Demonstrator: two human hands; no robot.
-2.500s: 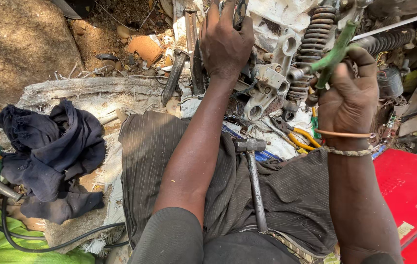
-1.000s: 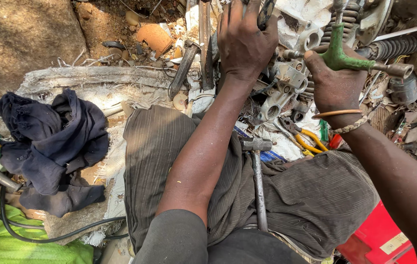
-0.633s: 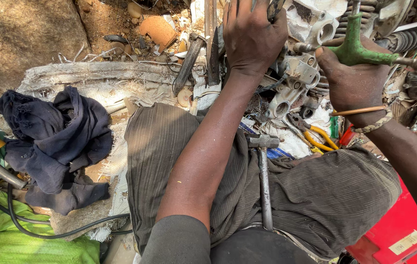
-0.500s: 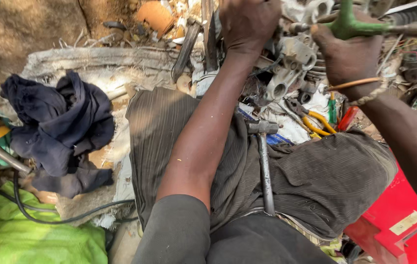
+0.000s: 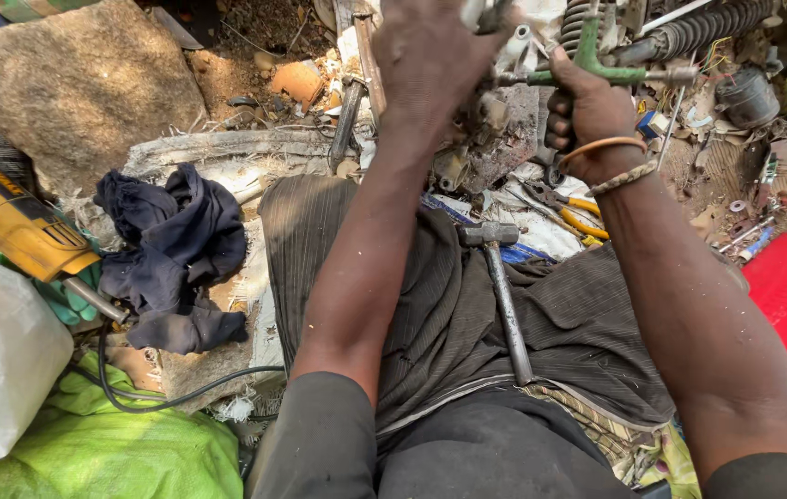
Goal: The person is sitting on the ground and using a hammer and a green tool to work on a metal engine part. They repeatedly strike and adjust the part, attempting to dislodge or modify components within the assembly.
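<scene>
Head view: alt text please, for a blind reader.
Seen from above, the right hand grips a green T-handle wrench while the left hand steadies a grimy metal engine part. A hammer lies across the lap, a dark rag to the left.

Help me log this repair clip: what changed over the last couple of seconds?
The right hand swung the green T-handle wrench from upright to lying crosswise. The left hand kept gripping the metal part. The hammer stayed on the lap, the dark cloth unmoved.
</scene>
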